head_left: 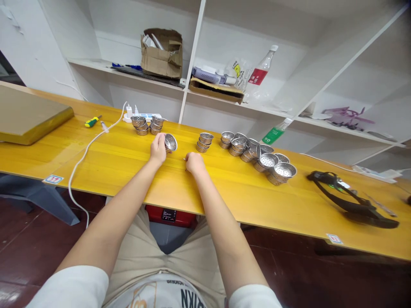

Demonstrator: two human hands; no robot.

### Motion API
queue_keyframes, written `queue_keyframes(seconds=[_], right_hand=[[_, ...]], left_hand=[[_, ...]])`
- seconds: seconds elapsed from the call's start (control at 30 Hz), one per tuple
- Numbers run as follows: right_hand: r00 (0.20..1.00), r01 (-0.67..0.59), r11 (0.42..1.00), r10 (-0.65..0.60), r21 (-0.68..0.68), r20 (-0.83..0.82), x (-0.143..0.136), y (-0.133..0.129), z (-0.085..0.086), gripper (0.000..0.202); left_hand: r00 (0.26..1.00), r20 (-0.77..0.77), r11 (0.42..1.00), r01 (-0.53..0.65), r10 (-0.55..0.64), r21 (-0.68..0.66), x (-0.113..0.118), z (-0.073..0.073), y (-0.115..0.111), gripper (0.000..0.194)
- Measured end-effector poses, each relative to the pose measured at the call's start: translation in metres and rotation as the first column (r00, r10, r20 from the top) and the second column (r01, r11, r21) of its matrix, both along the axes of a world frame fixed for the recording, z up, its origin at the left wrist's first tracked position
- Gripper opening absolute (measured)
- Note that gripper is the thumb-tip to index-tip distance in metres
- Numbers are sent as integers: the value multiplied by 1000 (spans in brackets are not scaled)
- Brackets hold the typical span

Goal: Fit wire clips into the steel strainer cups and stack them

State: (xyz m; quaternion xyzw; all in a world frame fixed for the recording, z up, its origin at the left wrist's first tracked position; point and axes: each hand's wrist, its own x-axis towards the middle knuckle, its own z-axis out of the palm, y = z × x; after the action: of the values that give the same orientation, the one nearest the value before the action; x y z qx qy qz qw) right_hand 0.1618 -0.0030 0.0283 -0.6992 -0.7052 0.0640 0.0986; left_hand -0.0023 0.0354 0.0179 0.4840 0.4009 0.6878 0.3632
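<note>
My left hand is closed round a perforated metal cup, tilted with its opening to the right, above the yellow table. To its right, my right hand is closed low over the tabletop; a small bit of something shows at its fingertips, too small to name. Just behind that hand stands a short stack of metal cups. Two more stacks stand at the back left. Several stacked cups form a double row on the right.
A white cable crosses the table at left, near a screwdriver and a large flat board. A green-labelled bottle stands behind the cups. A black strap headset lies at right. Shelves rise behind.
</note>
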Motion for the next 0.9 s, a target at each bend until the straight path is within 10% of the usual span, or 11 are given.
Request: queue_keyframes(seconds=[0.9], right_hand=[[909, 106, 991, -131, -86, -396, 22, 7, -4, 15]], left_hand=[[995, 77, 997, 68, -66, -21, -3, -2, 7, 62]])
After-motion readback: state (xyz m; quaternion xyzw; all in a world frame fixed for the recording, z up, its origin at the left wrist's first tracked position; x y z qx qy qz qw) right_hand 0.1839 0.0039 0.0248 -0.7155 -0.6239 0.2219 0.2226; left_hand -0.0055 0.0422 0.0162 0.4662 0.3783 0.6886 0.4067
